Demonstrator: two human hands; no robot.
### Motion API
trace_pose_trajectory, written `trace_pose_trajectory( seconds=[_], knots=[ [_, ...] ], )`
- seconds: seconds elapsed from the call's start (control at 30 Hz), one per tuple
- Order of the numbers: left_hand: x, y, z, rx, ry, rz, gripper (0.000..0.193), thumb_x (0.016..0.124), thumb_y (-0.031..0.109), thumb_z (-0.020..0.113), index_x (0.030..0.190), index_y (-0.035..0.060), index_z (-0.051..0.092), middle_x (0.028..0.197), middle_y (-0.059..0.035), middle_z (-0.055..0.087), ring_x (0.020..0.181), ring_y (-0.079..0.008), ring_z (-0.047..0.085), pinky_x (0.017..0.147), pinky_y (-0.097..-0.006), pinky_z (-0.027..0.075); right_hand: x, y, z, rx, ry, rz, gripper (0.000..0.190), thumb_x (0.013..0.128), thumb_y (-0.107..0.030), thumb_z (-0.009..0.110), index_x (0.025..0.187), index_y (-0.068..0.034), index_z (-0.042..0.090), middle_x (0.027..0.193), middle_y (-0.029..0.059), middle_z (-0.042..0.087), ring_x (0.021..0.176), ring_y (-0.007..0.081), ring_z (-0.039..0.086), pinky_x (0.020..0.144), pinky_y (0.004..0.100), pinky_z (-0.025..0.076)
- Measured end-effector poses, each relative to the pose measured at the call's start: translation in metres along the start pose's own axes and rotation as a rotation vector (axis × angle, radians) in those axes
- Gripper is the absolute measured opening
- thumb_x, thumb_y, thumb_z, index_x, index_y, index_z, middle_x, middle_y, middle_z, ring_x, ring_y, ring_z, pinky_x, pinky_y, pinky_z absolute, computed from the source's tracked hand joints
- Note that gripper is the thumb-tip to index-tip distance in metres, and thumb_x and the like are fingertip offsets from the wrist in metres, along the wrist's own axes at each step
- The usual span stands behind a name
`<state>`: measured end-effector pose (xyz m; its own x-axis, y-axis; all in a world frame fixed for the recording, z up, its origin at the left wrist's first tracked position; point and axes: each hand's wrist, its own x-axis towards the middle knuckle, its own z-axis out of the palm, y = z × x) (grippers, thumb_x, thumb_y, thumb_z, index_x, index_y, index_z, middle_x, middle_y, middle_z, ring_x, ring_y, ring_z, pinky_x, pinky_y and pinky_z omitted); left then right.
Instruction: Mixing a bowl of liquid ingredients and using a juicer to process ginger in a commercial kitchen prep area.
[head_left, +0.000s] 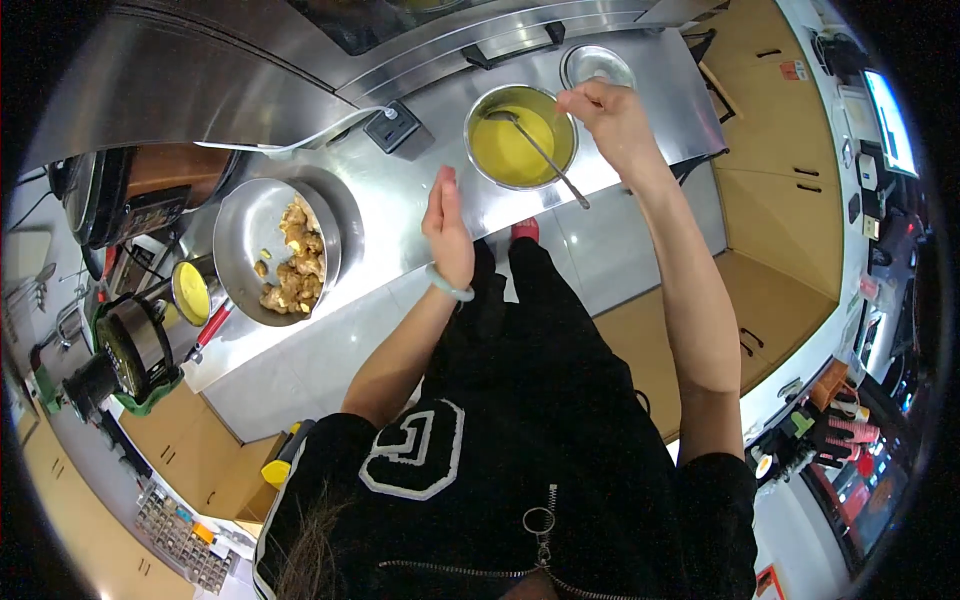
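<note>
My right hand hovers by the right rim of a metal pot, its fingers curled and pinched together. Nothing can be seen in the pinch. Yellow liquid fills part of the pot. A metal spoon leans in it, bowl in the liquid and handle sticking out over the counter's front edge. My left hand is raised before the counter edge, left of the pot, flat and holding nothing. A pale bangle circles that wrist. A round clear lid or dish lies behind my right hand.
A wide metal pan with ginger pieces stands on the steel counter at left. Beside it are a metal cup of yellow liquid and a red-handled tool. A black power socket block with a white cable sits behind.
</note>
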<state>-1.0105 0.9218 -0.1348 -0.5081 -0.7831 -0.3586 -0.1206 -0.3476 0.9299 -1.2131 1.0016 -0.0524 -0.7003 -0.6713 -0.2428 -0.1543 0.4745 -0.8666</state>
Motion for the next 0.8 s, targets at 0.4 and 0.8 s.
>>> trace_pose_trajectory(
  seconds=[0.4, 0.8],
  knots=[
    [-0.025, -0.002, -0.018, 0.023, -0.002, 0.076, 0.04, 0.093, 0.019, 0.049, 0.125, -0.0039, 0.045, 0.113, -0.0151, 0.056, 0.103, -0.0178, 0.053, 0.091, -0.0284, 0.04, 0.082, 0.181, -0.059, -0.467, 0.496, 0.32, 0.037, 0.071, -0.036, 0.069, 0.085, -0.001, 0.064, 0.087, 0.0184, 0.064, 0.083, 0.0349, 0.062, 0.073, 0.0402, 0.048],
    [-0.023, -0.005, 0.006, 0.089, 0.079, 0.026, 0.039, 0.09, 0.016, 0.053, 0.125, -0.0014, 0.046, 0.106, -0.0109, 0.059, 0.096, -0.0144, 0.054, 0.083, -0.0256, 0.042, 0.112, 0.17, -0.045, -0.517, 0.426, 0.181, 0.047, 0.071, -0.041, 0.066, 0.1, -0.005, 0.061, 0.097, 0.0144, 0.058, 0.092, 0.0313, 0.057, 0.079, 0.0386, 0.046]
  ],
)
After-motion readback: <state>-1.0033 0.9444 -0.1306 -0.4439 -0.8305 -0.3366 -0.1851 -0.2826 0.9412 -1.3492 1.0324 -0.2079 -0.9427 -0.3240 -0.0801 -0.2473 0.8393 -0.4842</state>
